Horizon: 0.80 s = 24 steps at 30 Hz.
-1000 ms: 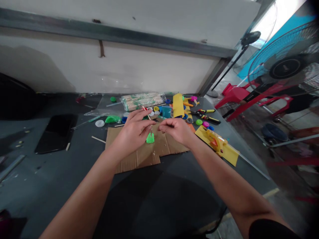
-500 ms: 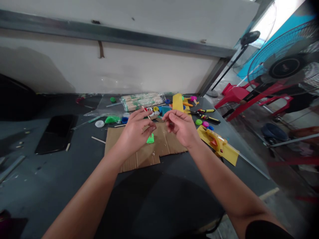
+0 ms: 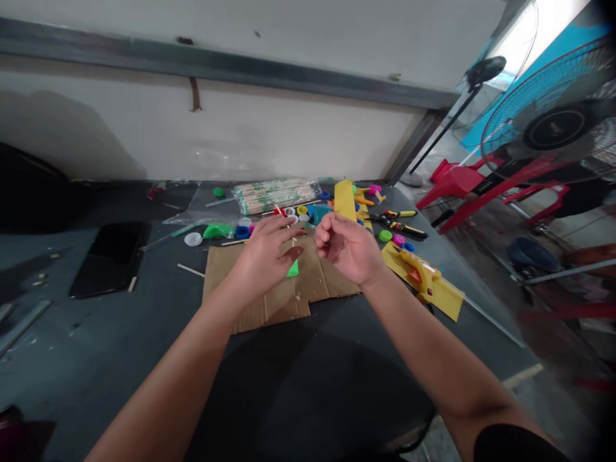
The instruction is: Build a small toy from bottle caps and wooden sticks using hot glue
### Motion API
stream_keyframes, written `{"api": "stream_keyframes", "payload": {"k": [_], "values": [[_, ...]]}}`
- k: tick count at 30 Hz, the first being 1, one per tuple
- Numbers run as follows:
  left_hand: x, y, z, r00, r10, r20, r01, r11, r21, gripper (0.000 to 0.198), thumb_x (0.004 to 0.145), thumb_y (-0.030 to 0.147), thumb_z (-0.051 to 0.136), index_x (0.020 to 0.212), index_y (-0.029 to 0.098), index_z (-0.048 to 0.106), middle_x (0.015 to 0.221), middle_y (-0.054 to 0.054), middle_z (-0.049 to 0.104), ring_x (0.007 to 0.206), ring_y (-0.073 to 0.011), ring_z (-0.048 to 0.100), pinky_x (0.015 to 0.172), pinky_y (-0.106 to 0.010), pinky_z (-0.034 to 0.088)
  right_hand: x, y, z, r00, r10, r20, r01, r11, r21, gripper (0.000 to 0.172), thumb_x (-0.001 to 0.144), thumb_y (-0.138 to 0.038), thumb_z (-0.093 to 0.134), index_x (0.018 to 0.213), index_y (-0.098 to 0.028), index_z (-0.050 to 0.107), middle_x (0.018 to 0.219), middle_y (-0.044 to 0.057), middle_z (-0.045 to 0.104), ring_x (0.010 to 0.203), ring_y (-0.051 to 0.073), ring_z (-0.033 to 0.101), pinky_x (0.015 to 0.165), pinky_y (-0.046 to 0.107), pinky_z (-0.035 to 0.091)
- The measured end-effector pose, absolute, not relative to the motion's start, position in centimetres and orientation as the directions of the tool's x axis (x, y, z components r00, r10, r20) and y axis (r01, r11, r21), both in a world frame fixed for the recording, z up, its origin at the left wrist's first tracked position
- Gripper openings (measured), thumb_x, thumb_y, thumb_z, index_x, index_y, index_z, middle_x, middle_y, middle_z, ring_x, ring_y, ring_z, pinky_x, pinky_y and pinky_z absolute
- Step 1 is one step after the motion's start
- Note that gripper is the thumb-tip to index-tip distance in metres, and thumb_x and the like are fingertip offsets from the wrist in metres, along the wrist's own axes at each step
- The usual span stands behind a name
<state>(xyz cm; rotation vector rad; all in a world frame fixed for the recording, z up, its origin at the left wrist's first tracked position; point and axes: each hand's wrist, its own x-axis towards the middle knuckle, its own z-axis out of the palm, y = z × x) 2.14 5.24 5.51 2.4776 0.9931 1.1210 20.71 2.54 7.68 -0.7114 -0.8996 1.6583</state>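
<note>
My left hand (image 3: 264, 250) is over the cardboard (image 3: 269, 308), fingers stretched forward and thumb hanging apart below. A thin wooden stick (image 3: 279, 210) slants through its fingers; its lower end is partly hidden. A bright green piece (image 3: 292, 269) lies on the cardboard, just past the left thumb. My right hand (image 3: 349, 250) hovers above the right part of the cardboard, fingers curled in and thumb against the index finger. I cannot see what, if anything, sits inside them. A small gap separates the two hands.
Behind the hands lie a bag of wooden sticks (image 3: 274, 194), bottle caps (image 3: 193, 239) and yellow card (image 3: 344, 199). At right are pliers (image 3: 404, 228) and a yellow glue gun (image 3: 423, 276). A black phone (image 3: 110, 260) lies left. A fan (image 3: 553, 125) stands beyond the table.
My left thumb has dropped away from the fingers, widening the gap beneath them. My right fingers have curled in more. The things on the table lie as before.
</note>
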Motion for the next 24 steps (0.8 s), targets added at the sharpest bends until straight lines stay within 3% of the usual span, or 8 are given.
{"api": "stream_keyframes", "payload": {"k": [5,8,10,13,19,24], "values": [[2.3,5.4,5.2,0.511,0.672,0.535,0.495,-0.739,0.456,0.012,0.08,0.012,0.063,0.075,0.018,0.072,0.119,-0.013,0.068,0.12,-0.0295,0.056,0.103,-0.053,0.042,20.5,2.5,7.1,-0.169,0.976,0.14,-0.325,0.079,-0.942,0.012,0.086,-0.028,0.054,0.078,-0.021,0.059,0.074,-0.001,0.054,0.064,0.011,0.05,0.053,0.022,0.045],[2.2,5.5,5.0,0.463,0.706,0.536,0.511,-0.707,0.489,0.009,0.079,0.015,0.068,0.071,0.019,0.071,0.114,-0.011,0.07,0.119,-0.0293,0.056,0.103,-0.053,0.043,20.3,2.4,6.5,-0.161,0.943,0.292,0.083,0.308,-0.948,0.016,0.087,-0.023,0.052,0.097,-0.021,0.065,0.091,0.003,0.062,0.07,0.012,0.053,0.059,0.026,0.047],[2.1,5.6,4.9,0.45,0.714,0.537,0.515,-0.699,0.497,0.009,0.078,0.017,0.069,0.07,0.02,0.07,0.112,-0.009,0.07,0.118,-0.029,0.057,0.103,-0.054,0.043,20.2,2.3,6.2,-0.257,0.887,0.384,0.351,0.455,-0.818,0.026,0.085,-0.018,0.054,0.107,-0.022,0.065,0.107,0.006,0.064,0.08,0.015,0.057,0.068,0.03,0.049],[2.1,5.7,4.9,0.455,0.704,0.545,0.519,-0.707,0.48,0.009,0.079,0.018,0.069,0.07,0.021,0.07,0.111,-0.008,0.071,0.116,-0.0294,0.058,0.101,-0.056,0.044,20.2,2.3,5.8,-0.377,0.829,0.413,0.535,0.559,-0.633,0.028,0.085,-0.015,0.057,0.11,-0.021,0.066,0.105,0.007,0.067,0.092,0.019,0.06,0.08,0.034,0.048],[2.1,5.9,4.4,0.417,0.704,0.575,0.53,-0.703,0.475,0.008,0.079,0.021,0.07,0.07,0.022,0.071,0.108,-0.008,0.072,0.113,-0.0299,0.059,0.1,-0.058,0.044,20.5,2.8,5.5,-0.444,0.794,0.416,0.669,0.602,-0.435,0.015,0.089,-0.017,0.057,0.097,-0.021,0.069,0.09,0.006,0.068,0.089,0.02,0.059,0.083,0.035,0.045],[2.1,5.9,4.4,0.427,0.713,0.557,0.521,-0.697,0.493,0.011,0.082,0.02,0.067,0.072,0.021,0.071,0.107,-0.01,0.072,0.113,-0.0288,0.058,0.1,-0.055,0.044,20.5,2.8,5.2,-0.478,0.751,0.455,0.734,0.626,-0.262,0.025,0.096,-0.023,0.046,0.088,-0.017,0.069,0.084,0.009,0.066,0.085,0.022,0.056,0.079,0.036,0.043]]}}
